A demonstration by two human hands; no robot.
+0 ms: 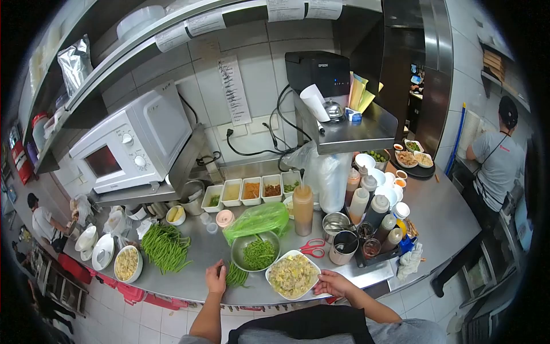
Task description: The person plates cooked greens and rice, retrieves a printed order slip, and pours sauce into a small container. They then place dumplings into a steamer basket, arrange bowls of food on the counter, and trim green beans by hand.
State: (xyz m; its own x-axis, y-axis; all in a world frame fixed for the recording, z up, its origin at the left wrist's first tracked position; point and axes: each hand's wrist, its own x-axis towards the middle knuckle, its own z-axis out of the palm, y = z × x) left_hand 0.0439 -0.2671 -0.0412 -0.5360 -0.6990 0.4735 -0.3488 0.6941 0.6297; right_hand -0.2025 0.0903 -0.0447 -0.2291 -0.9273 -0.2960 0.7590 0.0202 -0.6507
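My right hand (334, 282) grips the right rim of a square white bowl (318, 269) at the counter's front edge. The bowl is full of fried rice (293, 276) with yellow bits like egg. My left hand (215, 278) rests at the counter edge, its fingers loosely bent and apart, with nothing visible in them. Beside it lies a small bunch of green beans (235, 276). Behind sits a metal bowl (272, 259) of chopped green beans (258, 254), touching a green plastic bag (260, 218). Red-handled scissors (313, 248) lie behind the rice bowl.
A large pile of green beans (166, 247) and a bowl of pale food (127, 264) stand left. Topping containers (251, 191) line the back, sauce bottles (360, 205) the right. A microwave (134, 143) and printer (318, 74) are above. A co-worker (495, 155) stands at right.
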